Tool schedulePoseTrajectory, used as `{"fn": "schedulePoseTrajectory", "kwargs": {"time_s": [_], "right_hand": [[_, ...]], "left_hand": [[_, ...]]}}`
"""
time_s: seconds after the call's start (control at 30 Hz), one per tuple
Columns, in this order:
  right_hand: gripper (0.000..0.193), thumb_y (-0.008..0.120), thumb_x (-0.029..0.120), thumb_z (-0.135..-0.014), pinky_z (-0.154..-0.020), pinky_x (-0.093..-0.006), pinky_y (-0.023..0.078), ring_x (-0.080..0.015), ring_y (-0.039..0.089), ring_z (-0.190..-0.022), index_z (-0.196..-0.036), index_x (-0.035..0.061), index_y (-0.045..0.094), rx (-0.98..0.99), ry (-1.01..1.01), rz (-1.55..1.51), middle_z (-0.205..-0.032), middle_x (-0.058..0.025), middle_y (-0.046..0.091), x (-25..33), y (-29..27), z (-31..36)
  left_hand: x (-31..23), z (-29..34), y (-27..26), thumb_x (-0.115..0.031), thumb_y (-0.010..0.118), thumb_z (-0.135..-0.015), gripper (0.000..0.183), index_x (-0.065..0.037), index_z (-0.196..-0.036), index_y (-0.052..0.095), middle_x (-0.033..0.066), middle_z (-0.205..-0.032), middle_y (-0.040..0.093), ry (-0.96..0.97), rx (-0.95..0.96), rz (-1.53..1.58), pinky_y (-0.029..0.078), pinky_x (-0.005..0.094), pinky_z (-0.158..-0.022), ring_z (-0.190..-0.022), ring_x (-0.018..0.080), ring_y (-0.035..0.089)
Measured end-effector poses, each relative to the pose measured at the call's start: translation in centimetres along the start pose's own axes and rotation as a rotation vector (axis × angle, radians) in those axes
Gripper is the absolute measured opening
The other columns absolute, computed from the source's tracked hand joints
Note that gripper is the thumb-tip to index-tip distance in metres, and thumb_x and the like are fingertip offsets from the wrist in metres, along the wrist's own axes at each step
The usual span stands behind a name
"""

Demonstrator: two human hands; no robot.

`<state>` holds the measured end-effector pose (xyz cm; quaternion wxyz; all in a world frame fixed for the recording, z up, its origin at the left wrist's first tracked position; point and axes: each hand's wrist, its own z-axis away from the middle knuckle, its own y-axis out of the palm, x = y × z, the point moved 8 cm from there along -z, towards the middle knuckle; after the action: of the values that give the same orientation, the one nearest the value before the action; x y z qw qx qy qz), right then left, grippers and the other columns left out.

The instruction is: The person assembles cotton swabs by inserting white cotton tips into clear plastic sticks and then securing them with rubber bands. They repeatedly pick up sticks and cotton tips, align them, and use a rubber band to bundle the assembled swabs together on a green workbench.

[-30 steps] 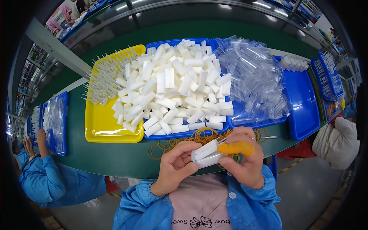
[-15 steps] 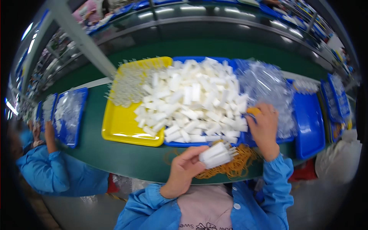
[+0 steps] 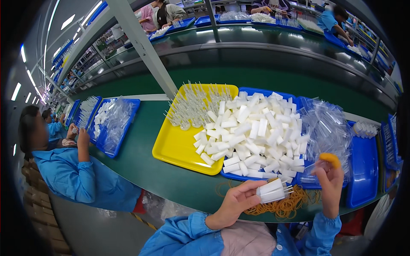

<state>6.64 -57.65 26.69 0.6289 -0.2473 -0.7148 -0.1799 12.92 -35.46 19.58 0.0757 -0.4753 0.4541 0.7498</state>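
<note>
In my left hand (image 3: 237,202), a bundle of white pieces and clear plastic (image 3: 272,192) lies between thumb and fingers, with several thin pins sticking out at its right end. It hovers above a heap of tan rubber bands (image 3: 284,206) at the table's near edge. My right hand (image 3: 331,185) is raised at the near edge of the clear plastic sleeves (image 3: 326,126), a yellow finger cot (image 3: 330,160) on one finger. Its fingertips are pinched, slightly blurred; whatever they hold is unclear. White foam-like blocks (image 3: 256,128) pile up beyond my left hand.
A yellow tray (image 3: 183,158) with clear pointed parts (image 3: 196,102) stands left of the blocks. At right sits a blue tray (image 3: 363,179) with small clear parts at its far end. Left, a co-worker in blue (image 3: 64,170) sits by blue trays (image 3: 113,147). A grey post (image 3: 149,59) rises behind.
The view has swung up and left, so the trays appear further right and lower. My right hand has drawn slightly back toward me. My left hand still holds the bundle over the rubber bands.
</note>
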Motion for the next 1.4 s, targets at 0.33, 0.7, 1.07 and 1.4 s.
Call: {"fn": "schedulePoseTrajectory", "kwargs": {"time_s": [0.33, 0.7, 1.07, 1.4], "right_hand": [[0.032, 0.057, 0.002, -0.076, -0.076, -0.0291, 0.048, -0.0170, 0.060, -0.081, -0.107, -0.0004, 0.052, 0.037, -0.038, -0.143, -0.093, -0.0136, 0.060, 2.0, 2.2, 2.9], [0.031, 0.064, -0.002, -0.078, -0.081, -0.0281, 0.048, -0.0162, 0.061, -0.088, -0.107, -0.0039, 0.053, 0.112, 0.025, -0.304, -0.093, -0.0114, 0.062, -0.1, 3.3, 2.4], [0.034, 0.067, 0.002, -0.079, -0.082, -0.0278, 0.048, -0.0170, 0.061, -0.090, -0.108, -0.0049, 0.052, 0.165, 0.120, -0.415, -0.096, -0.0129, 0.062, -1.0, 3.8, 3.1], [0.035, 0.070, -0.001, -0.073, -0.085, -0.0292, 0.046, -0.0168, 0.061, -0.092, -0.105, -0.0047, 0.055, 0.179, 0.004, -0.272, -0.096, -0.0121, 0.064, 0.6, 3.7, 3.8]], "left_hand": [[0.5, 0.2, 0.8, -0.001, 0.057, -0.086, 0.042, 0.003, -0.127, 0.046, 0.0075, -0.123, 0.048, -0.039, 0.075, 0.059, 0.039, 0.0304, -0.097, -0.113, 0.0174, 0.049], [-1.9, 0.4, 1.0, 0.008, 0.065, -0.076, 0.044, 0.005, -0.118, 0.052, 0.0125, -0.117, 0.045, 0.358, 0.030, -0.314, 0.045, 0.0331, -0.095, -0.109, 0.0210, 0.050], [-3.5, 1.0, 2.3, -0.003, 0.070, -0.074, 0.049, 0.002, -0.120, 0.054, 0.0139, -0.114, 0.047, 0.441, -0.024, -0.803, 0.046, 0.0312, -0.085, -0.100, 0.0223, 0.053], [-4.4, 1.1, 4.8, -0.002, 0.065, -0.077, 0.046, -0.004, -0.122, 0.056, 0.0127, -0.114, 0.044, 0.466, 0.173, -0.987, 0.046, 0.0326, -0.085, -0.098, 0.0227, 0.052]]}}
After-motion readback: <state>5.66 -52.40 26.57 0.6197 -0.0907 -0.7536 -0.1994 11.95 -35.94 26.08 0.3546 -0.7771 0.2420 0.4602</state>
